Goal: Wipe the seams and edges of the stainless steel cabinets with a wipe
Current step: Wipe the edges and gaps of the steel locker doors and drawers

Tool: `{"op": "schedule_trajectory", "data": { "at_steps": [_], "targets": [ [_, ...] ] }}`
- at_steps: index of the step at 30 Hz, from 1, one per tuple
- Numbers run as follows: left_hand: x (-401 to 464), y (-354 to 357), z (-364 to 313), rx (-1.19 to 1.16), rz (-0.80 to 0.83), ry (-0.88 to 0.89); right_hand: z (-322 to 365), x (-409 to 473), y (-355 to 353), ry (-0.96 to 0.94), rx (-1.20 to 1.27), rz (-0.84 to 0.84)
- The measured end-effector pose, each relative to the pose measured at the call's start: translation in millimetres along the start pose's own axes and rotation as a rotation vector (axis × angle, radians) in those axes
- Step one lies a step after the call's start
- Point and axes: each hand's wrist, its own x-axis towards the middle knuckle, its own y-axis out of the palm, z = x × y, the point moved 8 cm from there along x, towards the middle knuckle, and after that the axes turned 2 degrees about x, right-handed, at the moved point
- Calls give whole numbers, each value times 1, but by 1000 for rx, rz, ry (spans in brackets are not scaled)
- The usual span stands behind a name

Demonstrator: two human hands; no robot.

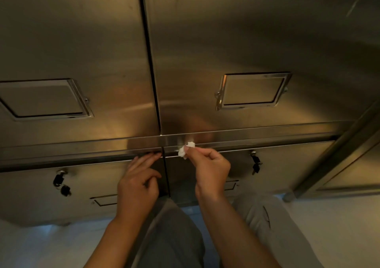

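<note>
Cabinets (236,41) of stainless steel fill the view, and a horizontal ledge (267,133) runs across them between the upper doors and the lower doors. The right hand (209,166) pinches a small crumpled white wipe (186,149) between thumb and fingertips and presses it against the front edge of the ledge, just right of the dark vertical seam (151,68) that splits the doors. The left hand (138,180) is loosely spread and holds nothing; its straight fingertips touch the underside of the ledge just left of that seam, with the thumb bent below them. Above the ledge, each upper door carries a framed label holder (254,91), one on either side of the seam. Below the ledge, keys (61,183) hang from a lock at the left, and another lock with keys sits at the right. Under the ledge and nearest the camera are the person's grey trouser legs (170,237) over a pale floor (339,226).
</note>
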Motion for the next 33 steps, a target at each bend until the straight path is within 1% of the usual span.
{"op": "schedule_trajectory", "data": {
  "at_steps": [4,6,10,14,18,24,28,33],
  "targets": [
    [-1,2,-14,25,6,-38,11,14,-25,25,27,-28],
    [-2,8,-28,15,36,-19,21,23,-40,25,37,-35],
    [-1,39,-78,-9,159,114,35,38,-62,53,117,-47],
    [11,77,-119,-24,301,126,44,52,-73,68,149,-19],
    [22,107,-141,4,385,129,58,66,-91,37,140,-25],
    [30,141,-174,39,423,185,87,95,-144,0,82,-105],
    [35,168,-201,18,445,248,106,110,-174,-45,100,-134],
    [40,201,-230,18,465,277,132,127,-215,-76,68,-210]
  ]
}}
